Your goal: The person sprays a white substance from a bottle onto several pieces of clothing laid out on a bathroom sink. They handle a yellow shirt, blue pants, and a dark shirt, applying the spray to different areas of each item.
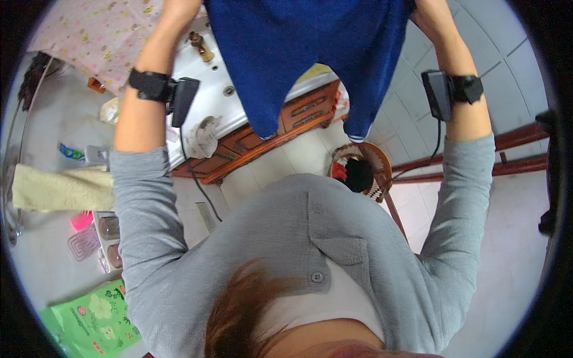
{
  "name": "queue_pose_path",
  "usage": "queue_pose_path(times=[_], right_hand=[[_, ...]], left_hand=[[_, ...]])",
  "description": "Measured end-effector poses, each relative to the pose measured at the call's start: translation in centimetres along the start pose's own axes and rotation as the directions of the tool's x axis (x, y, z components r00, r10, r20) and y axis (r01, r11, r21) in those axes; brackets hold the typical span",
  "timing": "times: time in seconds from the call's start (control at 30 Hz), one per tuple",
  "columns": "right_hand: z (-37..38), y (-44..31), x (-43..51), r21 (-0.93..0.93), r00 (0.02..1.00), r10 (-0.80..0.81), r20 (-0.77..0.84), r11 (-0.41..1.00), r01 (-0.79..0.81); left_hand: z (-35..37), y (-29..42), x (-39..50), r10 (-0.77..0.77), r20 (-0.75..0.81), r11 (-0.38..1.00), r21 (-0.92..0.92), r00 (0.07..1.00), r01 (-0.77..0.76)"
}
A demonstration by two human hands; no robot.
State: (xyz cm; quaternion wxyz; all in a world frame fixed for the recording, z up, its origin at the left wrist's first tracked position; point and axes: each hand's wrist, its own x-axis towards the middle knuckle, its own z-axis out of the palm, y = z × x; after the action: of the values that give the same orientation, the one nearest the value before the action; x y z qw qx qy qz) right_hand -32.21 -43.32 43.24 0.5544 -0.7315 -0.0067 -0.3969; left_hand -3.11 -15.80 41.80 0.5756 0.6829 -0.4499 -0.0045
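Dark blue trousers (309,36) hang spread out at the top of the view, both legs downward. White stripes mark the cuff of one leg. My left hand (181,10) grips one upper side of the trousers. The opposite upper side is in my right hand (427,18). The picture's top edge cuts off the fingers of both hands and the upper part of the trousers. Behind the cloth lies a white washbasin counter (192,67) with a brass-coloured faucet (201,47), partly covered by the trousers.
Below the trousers, a woven basket (384,161) holding red and black clothes stands on the tiled floor (268,168). A wooden cabinet (241,145) supports the counter; a crumpled grey cloth (201,138) lies at its edge. A yellow towel (62,188) hangs left. Cables trail from both wrist devices.
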Motion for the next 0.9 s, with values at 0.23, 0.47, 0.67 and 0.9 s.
queue_pose_path(times=[0.23, 0.47, 0.67, 0.9], right_hand=[[4.6, -6.1, -4.4, 0.07, 0.958, -0.057, 0.28, 0.997, 0.039], [8.0, -4.5, 0.1, -0.264, 0.873, -0.2, 0.444, 0.902, 0.341], [11.2, -3.3, 1.1, -0.125, 0.861, -0.112, 0.496, 0.972, 0.198], [11.0, -0.9, -1.1, -0.043, 0.871, -0.013, 0.492, 0.998, 0.039]], left_hand=[[2.6, 1.6, -0.3, -0.147, -0.051, 0.973, -0.188, 0.988, 0.135], [5.9, 8.4, -4.5, 0.105, 0.433, 0.706, -0.667, 0.895, 0.24], [6.3, 8.8, -5.7, 0.135, 0.346, 0.972, -0.226, 0.929, -0.057], [6.6, 6.4, -6.7, 0.047, 0.337, 0.971, 0.206, 0.94, -0.122]])
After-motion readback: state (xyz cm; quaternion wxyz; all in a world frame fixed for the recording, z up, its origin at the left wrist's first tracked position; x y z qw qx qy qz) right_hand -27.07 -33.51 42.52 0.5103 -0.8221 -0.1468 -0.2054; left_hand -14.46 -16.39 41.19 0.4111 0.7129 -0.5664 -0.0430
